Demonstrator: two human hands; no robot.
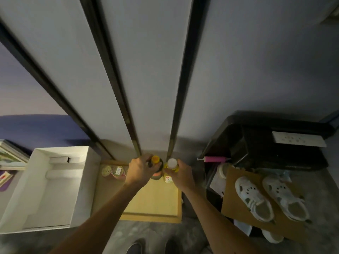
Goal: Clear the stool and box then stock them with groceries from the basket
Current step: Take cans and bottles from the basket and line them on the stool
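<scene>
Orange-capped bottle (156,159) in left hand (140,171); white-capped bottle (172,163) in right hand (181,174)

Pale wooden stool (156,202) with orange-capped bottle (155,159), white-capped bottle (172,163), small jars (118,171).

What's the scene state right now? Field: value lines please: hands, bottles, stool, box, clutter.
left hand: grips dark bottle with orange cap, near its top
right hand: grips yellow bottle with white cap, near its top
bottles: upright, side by side, at far edge of stool
stool extras: three small round containers at its far left
white box: left of stool, open, white inserts inside
right side: white shoes on cardboard
</scene>
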